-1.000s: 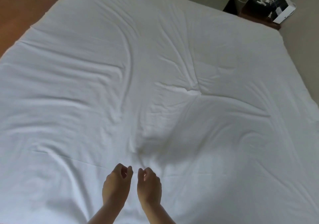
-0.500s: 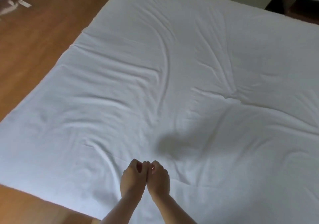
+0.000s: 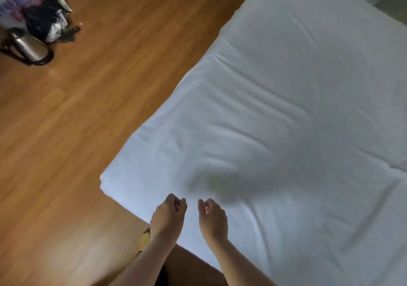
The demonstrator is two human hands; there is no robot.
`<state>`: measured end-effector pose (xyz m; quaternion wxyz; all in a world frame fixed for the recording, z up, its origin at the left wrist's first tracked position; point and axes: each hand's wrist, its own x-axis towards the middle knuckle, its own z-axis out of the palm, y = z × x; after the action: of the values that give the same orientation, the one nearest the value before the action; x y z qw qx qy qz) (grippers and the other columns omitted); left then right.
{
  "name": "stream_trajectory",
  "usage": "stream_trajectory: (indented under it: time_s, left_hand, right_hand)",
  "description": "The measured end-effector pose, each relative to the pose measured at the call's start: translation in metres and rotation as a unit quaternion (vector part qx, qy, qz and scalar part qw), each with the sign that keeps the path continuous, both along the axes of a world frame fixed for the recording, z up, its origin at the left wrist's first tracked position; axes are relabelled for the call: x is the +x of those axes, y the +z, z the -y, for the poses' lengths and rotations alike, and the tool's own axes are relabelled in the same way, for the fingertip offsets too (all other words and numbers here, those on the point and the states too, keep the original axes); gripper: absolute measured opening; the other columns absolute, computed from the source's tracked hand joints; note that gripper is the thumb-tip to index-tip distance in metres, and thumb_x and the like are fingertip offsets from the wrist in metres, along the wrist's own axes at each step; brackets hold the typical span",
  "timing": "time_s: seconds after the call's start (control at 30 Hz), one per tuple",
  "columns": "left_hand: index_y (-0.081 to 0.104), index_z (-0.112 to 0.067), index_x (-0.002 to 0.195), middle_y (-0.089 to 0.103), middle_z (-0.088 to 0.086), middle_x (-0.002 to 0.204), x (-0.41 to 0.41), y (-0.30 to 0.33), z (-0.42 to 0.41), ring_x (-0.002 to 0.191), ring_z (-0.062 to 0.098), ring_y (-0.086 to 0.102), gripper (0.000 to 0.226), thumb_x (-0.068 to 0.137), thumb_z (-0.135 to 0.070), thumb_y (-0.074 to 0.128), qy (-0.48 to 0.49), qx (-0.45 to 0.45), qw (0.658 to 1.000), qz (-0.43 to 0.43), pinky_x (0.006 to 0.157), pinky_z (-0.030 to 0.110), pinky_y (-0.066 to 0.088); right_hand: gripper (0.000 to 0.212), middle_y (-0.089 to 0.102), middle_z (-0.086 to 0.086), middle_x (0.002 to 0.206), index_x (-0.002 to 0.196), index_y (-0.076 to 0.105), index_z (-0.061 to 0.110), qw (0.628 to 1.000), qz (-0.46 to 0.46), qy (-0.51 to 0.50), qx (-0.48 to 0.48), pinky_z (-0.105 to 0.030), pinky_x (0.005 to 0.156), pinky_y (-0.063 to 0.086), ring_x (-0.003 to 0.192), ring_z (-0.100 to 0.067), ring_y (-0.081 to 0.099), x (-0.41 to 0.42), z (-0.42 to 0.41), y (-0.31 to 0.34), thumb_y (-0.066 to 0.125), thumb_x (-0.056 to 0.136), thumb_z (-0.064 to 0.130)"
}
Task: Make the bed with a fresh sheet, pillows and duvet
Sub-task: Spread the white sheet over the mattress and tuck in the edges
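A white sheet (image 3: 275, 109) covers the bed, wrinkled in long soft folds, and its near left corner lies at the wooden floor's edge. My left hand (image 3: 168, 216) hovers above the sheet near the bed's front edge, fingers loosely curled, holding nothing. My right hand (image 3: 212, 218) hovers beside it a little apart, fingers loosely curled too, also empty. A shadow of my hands falls on the sheet just beyond them. No pillow or duvet is in view.
Wooden floor (image 3: 88, 120) fills the left half. At the far left stand a metal kettle (image 3: 30, 49) and a dark heap of bags (image 3: 46, 21). A yellowish slipper (image 3: 144, 240) shows by my left wrist.
The view has swung left, bringing the floor and the bed's left corner into sight. My hands, touching half a second ago, have drawn apart again.
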<state>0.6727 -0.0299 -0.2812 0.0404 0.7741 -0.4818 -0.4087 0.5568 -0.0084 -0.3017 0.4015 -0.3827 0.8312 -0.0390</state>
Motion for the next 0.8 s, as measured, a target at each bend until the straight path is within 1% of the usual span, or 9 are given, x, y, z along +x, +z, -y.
stream_trajectory:
  time_s: [0.1,0.2,0.33,0.4,0.5,0.63,0.7,0.77,0.8]
  left_hand:
    - [0.049,-0.025,0.078,0.058,-0.011,0.066,0.079,0.012,0.039,0.059,0.006,0.054,0.027,0.1,-0.041,0.05,-0.006,-0.015,1.0,0.011,0.051,0.02,0.038]
    - [0.052,-0.022,0.079,0.058,-0.009,0.068,0.136,0.015,0.079,0.061,0.008,0.054,0.026,0.098,-0.04,0.051,0.023,-0.023,0.999,0.012,0.052,0.026,0.035]
    - [0.053,-0.026,0.082,0.062,-0.011,0.07,0.176,0.002,0.118,0.065,0.011,0.058,0.024,0.097,-0.043,0.05,0.032,-0.018,0.999,0.008,0.06,0.029,0.046]
    - [0.056,-0.026,0.085,0.066,-0.009,0.072,0.187,-0.005,0.137,0.065,0.013,0.061,0.023,0.097,-0.044,0.051,0.023,-0.01,1.0,-0.001,0.062,0.031,0.05]
    - [0.056,-0.024,0.086,0.066,-0.008,0.074,0.201,-0.01,0.17,0.064,0.012,0.06,0.02,0.097,-0.04,0.053,-0.006,-0.012,1.0,-0.02,0.054,0.027,0.043]
    - [0.053,-0.028,0.084,0.063,-0.014,0.075,0.22,-0.022,0.235,0.07,0.01,0.062,0.019,0.097,-0.041,0.053,-0.086,-0.015,0.996,-0.012,0.059,0.027,0.044]
    - [0.053,-0.026,0.086,0.062,-0.015,0.077,0.222,-0.031,0.267,0.071,0.006,0.062,0.019,0.097,-0.042,0.054,-0.133,-0.01,0.991,-0.01,0.057,0.022,0.041]
    - [0.054,-0.026,0.088,0.063,-0.016,0.079,0.218,-0.04,0.297,0.073,0.001,0.06,0.018,0.098,-0.041,0.054,-0.176,-0.011,0.984,-0.011,0.057,0.016,0.039]
    - [0.054,-0.025,0.089,0.063,-0.016,0.08,0.213,-0.043,0.311,0.074,0.0,0.06,0.018,0.098,-0.04,0.053,-0.194,-0.005,0.981,-0.012,0.057,0.015,0.038]
  right_hand:
    - [0.041,0.074,0.0,0.105,0.105,0.067,0.016,1.0,0.001,-0.005,-0.018,-0.028,0.083,0.051,0.098,-0.018,0.069,0.064,0.039,0.004,0.04,0.103,0.047]
    - [0.04,0.074,-0.001,0.108,0.105,0.066,0.015,1.0,0.016,-0.013,-0.017,-0.028,0.078,0.047,0.101,-0.022,0.068,0.115,0.081,0.004,0.042,0.102,0.047]
    - [0.037,0.074,0.002,0.106,0.105,0.065,0.018,0.999,0.015,-0.017,-0.027,-0.03,0.08,0.048,0.101,-0.023,0.067,0.155,0.13,0.0,0.044,0.101,0.048]
    - [0.035,0.073,0.002,0.105,0.106,0.062,0.018,0.999,-0.004,-0.017,-0.028,-0.031,0.08,0.049,0.1,-0.022,0.067,0.164,0.152,-0.007,0.045,0.1,0.048]
    - [0.035,0.072,0.003,0.108,0.11,0.057,0.019,0.997,-0.051,-0.039,-0.039,-0.03,0.078,0.049,0.101,-0.022,0.069,0.171,0.186,-0.021,0.046,0.1,0.05]
    - [0.045,0.071,-0.001,0.096,0.104,0.056,0.015,0.981,-0.164,-0.072,-0.075,-0.031,0.063,0.048,0.091,-0.023,0.07,0.189,0.245,-0.049,0.048,0.095,0.058]
    - [0.04,0.068,-0.005,0.076,0.09,0.061,0.011,0.98,-0.185,-0.056,-0.042,-0.03,0.051,0.049,0.071,-0.024,0.07,0.197,0.27,-0.063,0.065,0.089,0.051]
    - [0.028,0.065,-0.006,0.065,0.078,0.065,0.009,0.982,-0.184,-0.048,0.017,-0.027,0.04,0.047,0.057,-0.023,0.067,0.203,0.288,-0.07,0.086,0.07,0.026]
    - [0.027,0.065,-0.006,0.064,0.077,0.067,0.008,0.98,-0.187,-0.056,0.034,-0.026,0.038,0.046,0.055,-0.022,0.066,0.204,0.294,-0.073,0.088,0.062,0.015]
